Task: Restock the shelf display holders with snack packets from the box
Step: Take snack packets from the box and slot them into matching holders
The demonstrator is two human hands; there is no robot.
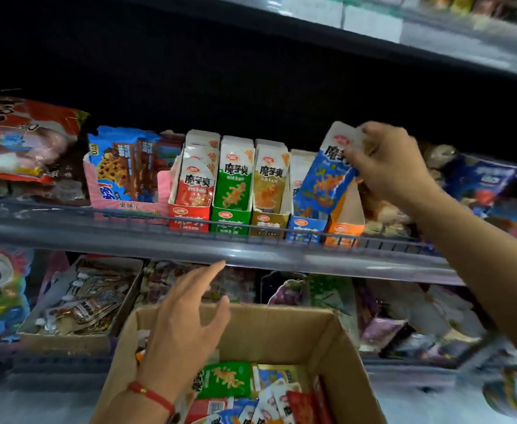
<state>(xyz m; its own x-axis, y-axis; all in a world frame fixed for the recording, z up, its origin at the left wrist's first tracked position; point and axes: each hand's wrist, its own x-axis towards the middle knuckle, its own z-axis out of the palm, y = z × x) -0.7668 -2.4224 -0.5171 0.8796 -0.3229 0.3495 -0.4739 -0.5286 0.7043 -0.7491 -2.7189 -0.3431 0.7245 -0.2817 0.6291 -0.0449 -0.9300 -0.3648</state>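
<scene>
Right hand (387, 166), upper right of frame, fingers curled & pinching the top right edge of a blue snack packet (327, 175). Pkt long axis near vertical but tilted: top end leans toward upper right, bottom end dips toward lower left into the blue display holder (306, 229). White top strip of pkt sits under the fingertips; thumb side looks to be against its front face at mid-height, grip detail partly blurred. Most of pkt body lies left of & below the hand, well clear of the palm. Blue holder stands fourth in a row on the middle shelf (251, 255), centre of frame: red holder (188, 221), green holder (231, 220), gold holder (269, 223) to its left, all w/ upright pkts, labels facing camera; orange holder (344, 231) just to its right, contents can't tell. Left hand (186, 319), lower centre, fingers spread wide & relaxed, holding nothing, hovering over the far left rim of the cardboard box (327, 328); red string bracelet (150, 393) on that wrist. Box at bottom centre, open top, loose pkts inside lying flat at mixed angles, a green packet (226, 379) uppermost.
</scene>
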